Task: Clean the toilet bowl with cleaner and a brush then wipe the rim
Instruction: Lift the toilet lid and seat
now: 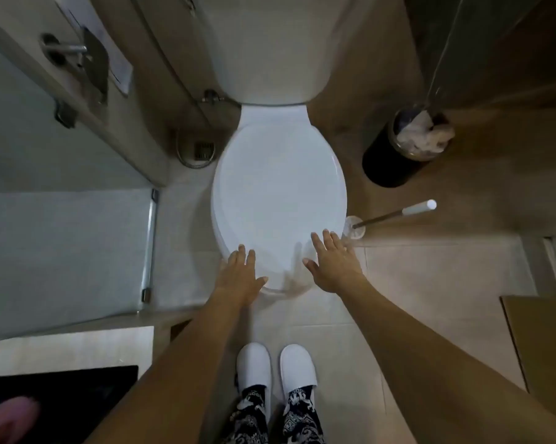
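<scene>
A white toilet stands in the middle with its lid [280, 193] down, so the bowl and rim are hidden. Behind it is the white cistern [272, 49]. My left hand [240, 272] reaches over the lid's front left edge with straight fingers. My right hand [331, 262] is over the front right edge, fingers spread and straight. Neither hand holds anything. A toilet brush [395, 214] with a white-tipped handle stands in a clear holder [355, 227] on the floor, just right of the toilet and close to my right hand. No cleaner bottle is in view.
A black waste bin [395, 158] with crumpled paper stands at the right of the toilet. A glass shower door [150, 241] and tray lie to the left, with a floor drain [203, 150] and hose near the toilet base. My white slippers [276, 366] stand on the tiled floor in front.
</scene>
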`<state>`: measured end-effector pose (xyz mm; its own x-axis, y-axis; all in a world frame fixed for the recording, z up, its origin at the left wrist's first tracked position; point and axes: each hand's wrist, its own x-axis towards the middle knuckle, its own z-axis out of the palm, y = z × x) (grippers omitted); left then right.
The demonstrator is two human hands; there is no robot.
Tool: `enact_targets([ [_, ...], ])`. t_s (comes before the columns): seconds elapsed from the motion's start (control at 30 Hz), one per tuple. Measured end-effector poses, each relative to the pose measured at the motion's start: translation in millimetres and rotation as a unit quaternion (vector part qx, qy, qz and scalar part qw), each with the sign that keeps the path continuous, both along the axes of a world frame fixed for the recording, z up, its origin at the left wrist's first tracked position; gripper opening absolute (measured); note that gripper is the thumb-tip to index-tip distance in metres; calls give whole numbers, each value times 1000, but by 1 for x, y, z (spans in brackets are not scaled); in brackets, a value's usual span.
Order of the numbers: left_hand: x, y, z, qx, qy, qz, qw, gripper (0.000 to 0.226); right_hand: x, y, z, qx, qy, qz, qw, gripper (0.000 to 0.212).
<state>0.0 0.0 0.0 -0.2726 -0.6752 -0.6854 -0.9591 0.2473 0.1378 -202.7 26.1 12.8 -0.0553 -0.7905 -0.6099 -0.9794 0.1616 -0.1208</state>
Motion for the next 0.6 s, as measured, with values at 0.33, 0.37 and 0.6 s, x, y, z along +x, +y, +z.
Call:
enact_targets([
  [0.33,-1,27,-78,-121,-11,-53,991,102,2,32,-83,-40,9,44,998,85],
  [0.37,-2,27,-85,-135,-14,-53,989,106,3,36,-89,-49,19,52,997,91],
  [0.6,-7,29,-114,-230,-60,-57,970,120,6,48,-115,-119,36,47,991,107],
])
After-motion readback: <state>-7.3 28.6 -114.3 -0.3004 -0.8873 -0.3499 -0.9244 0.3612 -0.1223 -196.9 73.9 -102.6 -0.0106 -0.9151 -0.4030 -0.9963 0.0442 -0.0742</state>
